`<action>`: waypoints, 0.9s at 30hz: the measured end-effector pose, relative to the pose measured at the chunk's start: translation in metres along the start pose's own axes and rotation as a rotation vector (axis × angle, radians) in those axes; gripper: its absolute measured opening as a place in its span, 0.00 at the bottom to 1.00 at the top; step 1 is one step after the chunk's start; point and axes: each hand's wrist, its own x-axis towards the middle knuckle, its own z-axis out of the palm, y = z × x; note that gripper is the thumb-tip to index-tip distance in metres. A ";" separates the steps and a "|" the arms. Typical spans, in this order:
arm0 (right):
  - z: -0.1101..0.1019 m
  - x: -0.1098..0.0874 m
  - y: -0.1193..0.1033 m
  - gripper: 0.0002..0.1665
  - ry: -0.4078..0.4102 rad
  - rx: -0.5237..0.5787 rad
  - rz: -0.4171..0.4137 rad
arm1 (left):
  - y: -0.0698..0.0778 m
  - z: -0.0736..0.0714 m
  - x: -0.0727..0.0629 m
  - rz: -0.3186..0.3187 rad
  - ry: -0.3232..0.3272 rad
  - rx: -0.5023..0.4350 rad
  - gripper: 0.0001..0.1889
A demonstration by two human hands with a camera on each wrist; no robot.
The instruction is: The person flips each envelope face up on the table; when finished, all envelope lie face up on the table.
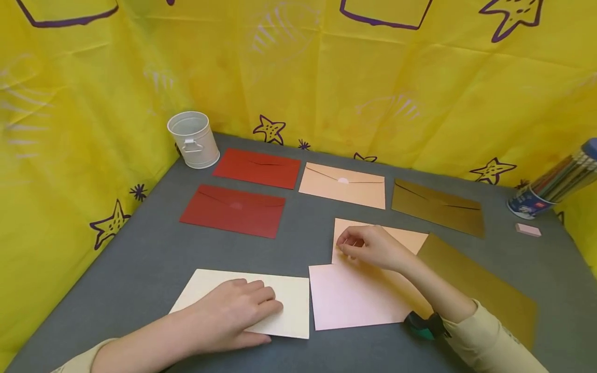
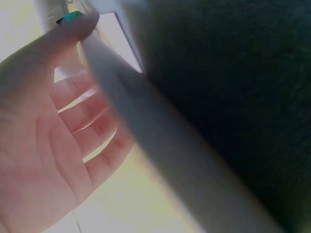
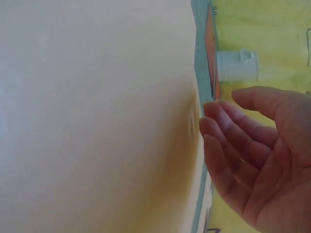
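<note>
My left hand (image 1: 240, 311) rests over a cream envelope or sheet (image 1: 291, 316) at the front, fingers loosely bent on top and thumb by its near edge. The left wrist view shows the same hand (image 2: 73, 131) with palm and spread fingers beside that edge. Over a peach envelope (image 1: 401, 235) hovers my right hand (image 1: 373, 246), its fingers loosely curled around nothing. Below it a pale pink sheet (image 1: 350, 305) overlaps the peach one. In the right wrist view, the right hand's (image 3: 257, 150) fingertips are close to a pale paper surface (image 3: 97, 107).
Behind lie two red envelopes (image 1: 256, 168), a peach envelope (image 1: 340, 194) and a gold-brown envelope (image 1: 434, 210). A larger gold-brown sheet (image 1: 485, 290) lies under my right forearm. A white pail (image 1: 198, 147), a pencil cup (image 1: 527, 202) and an eraser (image 1: 528, 230) stand near the yellow curtain.
</note>
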 end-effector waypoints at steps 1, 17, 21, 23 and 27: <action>0.000 -0.001 0.001 0.03 0.000 -0.007 -0.010 | 0.000 0.002 0.000 -0.002 -0.027 -0.002 0.20; -0.001 -0.002 0.008 0.17 0.053 -0.168 -0.053 | -0.011 0.025 0.010 0.075 -0.022 -0.030 0.14; -0.003 -0.001 0.010 0.25 0.017 -0.181 0.009 | -0.016 0.028 0.017 0.082 -0.025 -0.075 0.12; -0.003 0.000 0.010 0.26 -0.025 -0.175 0.018 | -0.020 0.030 0.021 0.082 -0.025 -0.103 0.12; -0.003 -0.004 0.004 0.29 -0.139 -0.182 -0.027 | -0.026 0.034 0.030 0.075 -0.028 -0.138 0.13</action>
